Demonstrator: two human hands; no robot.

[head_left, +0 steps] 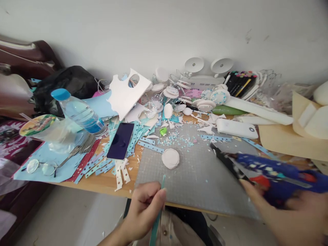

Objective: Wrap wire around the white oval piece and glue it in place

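Observation:
My left hand [147, 208] is closed at the table's front edge, pinching a narrow teal paper strip [154, 229] that hangs down over the lap. Blurred by motion, my right hand [289, 218] is at the right with its fingers curled round a blue hot glue gun [274, 171] that has an orange-red part. A long black tool [228, 160] lies at a slant beside the gun, its near end by my right fingers; its kind is unclear. A round stack of white paper discs [171, 158] lies on the grey cutting mat [194, 181], ahead of my left hand.
Behind the mat are paper scraps, several white discs and a white power bank [237, 128]. A phone [120, 140], a water bottle [80, 114], glasses [42, 167] and punched paper strips [97, 167] crowd the left. Markers [241, 85] stand at the back right.

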